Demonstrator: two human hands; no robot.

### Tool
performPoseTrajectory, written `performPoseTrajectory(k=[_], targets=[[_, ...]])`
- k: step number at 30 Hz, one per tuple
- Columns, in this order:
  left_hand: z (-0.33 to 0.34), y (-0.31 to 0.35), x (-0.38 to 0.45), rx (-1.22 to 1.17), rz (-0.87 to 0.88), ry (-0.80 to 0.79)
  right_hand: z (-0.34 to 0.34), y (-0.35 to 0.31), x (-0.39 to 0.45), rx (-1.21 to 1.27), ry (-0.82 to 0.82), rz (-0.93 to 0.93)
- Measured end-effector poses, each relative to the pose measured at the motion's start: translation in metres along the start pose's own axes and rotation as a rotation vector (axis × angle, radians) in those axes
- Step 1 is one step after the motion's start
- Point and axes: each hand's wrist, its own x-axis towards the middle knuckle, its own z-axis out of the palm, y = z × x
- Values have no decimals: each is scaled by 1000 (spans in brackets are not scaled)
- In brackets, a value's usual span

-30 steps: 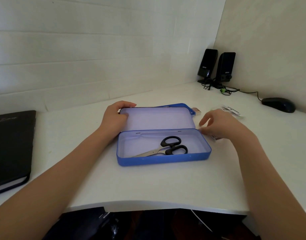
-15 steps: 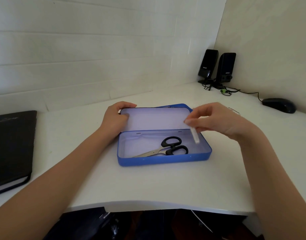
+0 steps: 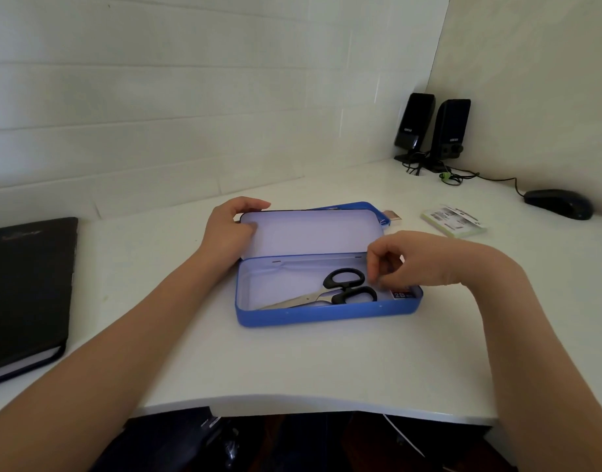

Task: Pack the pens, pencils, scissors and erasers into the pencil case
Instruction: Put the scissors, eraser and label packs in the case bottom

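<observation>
A blue tin pencil case [image 3: 327, 315] lies open in the middle of the white desk, its pale lid [image 3: 310, 233] standing up at the back. Black-handled scissors [image 3: 340, 291] lie inside, blades pointing left. My left hand [image 3: 230, 229] grips the lid's left edge. My right hand [image 3: 412, 264] reaches down into the case's right end, fingertips pinched on a white eraser [image 3: 401, 294] with a red "2B" label that rests on the case floor beside the scissor handles. The hand hides most of the eraser.
A small pinkish block [image 3: 393, 218] pokes out behind the lid's right corner. A flat pale packet with barcode labels [image 3: 452, 221] lies to the right. Two black speakers [image 3: 432, 131] and a mouse [image 3: 560, 202] sit at the back right; a black notebook [image 3: 24, 294] at the left.
My right hand picked the eraser up from the desk right of the case, carried it over the rim and lowered it into the right end. My left hand stayed on the lid.
</observation>
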Motion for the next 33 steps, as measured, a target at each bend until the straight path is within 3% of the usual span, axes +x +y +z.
performPoseTrajectory(k=[4, 6, 8, 9, 10, 14, 18, 24, 30, 33], targets=[[0, -2, 2, -9, -8, 1, -4, 1, -4, 54, 42, -99], [0, -4, 3, -13, -15, 2, -10, 9, 3, 220, 322, -157], [1, -4, 3, -19, -13, 2, -16, 22, 19, 304, 703, -73], [1, -4, 3, -19, -9, 3, -18, 31, 30, 279, 804, 3], [2, -3, 4, -13, -3, 7, -18, 41, 41, 233, 810, 65], [3, 0, 4, 31, 27, 3, -12, 68, 75, 66, 511, 171], [3, -3, 5, 39, 36, 4, -8, 70, 83, -9, 397, 234], [4, -3, 6, 44, 26, 0, -9, 69, 69, 60, 427, 187], [4, -2, 5, 56, 45, 3, -7, 78, 59, 48, 613, 184], [4, -3, 5, 59, 41, 2, -13, 66, 41, 371, 668, 79]])
